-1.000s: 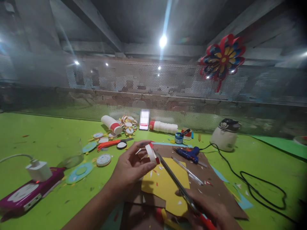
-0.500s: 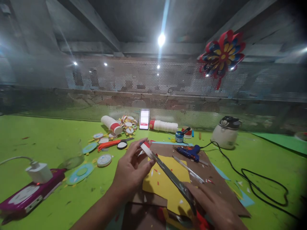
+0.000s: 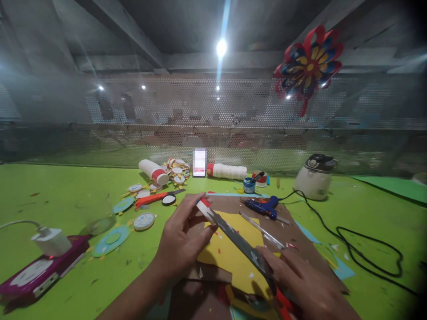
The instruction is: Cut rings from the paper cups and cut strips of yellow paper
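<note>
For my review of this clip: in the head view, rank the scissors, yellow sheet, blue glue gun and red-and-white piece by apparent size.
Largest to smallest:
1. Yellow sheet, partly covered
2. Scissors, though nearness to the camera may enlarge them
3. Blue glue gun
4. Red-and-white piece, partly hidden by fingers

Dim grey light surrounds an upright phone with a glowing white screen, its upper part pixelated. Above the phone, a round white ceiling lamp flares into a vertical blue-white streak; small white lights glint on both sides. Behind the phone, a grey perforated panel looks hazy. In front, soft shadow dulls a flat yellow sheet beside the person's bare left hand. Leftward, a clear round cup smears and wide-angle stretch elongates a purple plastic power strip; far right, the picture's edge blackens.
</note>
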`<control>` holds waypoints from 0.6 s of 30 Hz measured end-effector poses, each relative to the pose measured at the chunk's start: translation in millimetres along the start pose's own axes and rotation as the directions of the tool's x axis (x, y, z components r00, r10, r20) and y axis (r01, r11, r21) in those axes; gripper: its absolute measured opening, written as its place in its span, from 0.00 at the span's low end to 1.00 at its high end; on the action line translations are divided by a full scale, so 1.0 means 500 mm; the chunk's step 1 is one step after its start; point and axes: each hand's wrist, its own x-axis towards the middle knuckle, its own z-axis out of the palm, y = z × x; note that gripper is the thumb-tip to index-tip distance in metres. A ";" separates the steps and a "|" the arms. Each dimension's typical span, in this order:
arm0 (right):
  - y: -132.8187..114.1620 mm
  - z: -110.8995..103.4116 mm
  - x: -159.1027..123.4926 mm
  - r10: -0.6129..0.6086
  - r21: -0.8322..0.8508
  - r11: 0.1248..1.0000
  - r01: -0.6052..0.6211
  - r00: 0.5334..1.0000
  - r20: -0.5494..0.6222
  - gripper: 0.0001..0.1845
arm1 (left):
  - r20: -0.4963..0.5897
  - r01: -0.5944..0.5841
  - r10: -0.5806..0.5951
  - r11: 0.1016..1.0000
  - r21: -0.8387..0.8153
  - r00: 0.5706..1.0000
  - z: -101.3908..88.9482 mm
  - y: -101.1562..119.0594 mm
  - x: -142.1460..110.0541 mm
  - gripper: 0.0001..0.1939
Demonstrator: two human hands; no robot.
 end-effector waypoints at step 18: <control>0.010 -0.014 0.002 -0.048 -0.131 0.990 0.054 0.998 0.045 0.22 | 0.048 0.021 -0.025 0.997 0.074 0.999 -0.002 0.005 0.000 0.24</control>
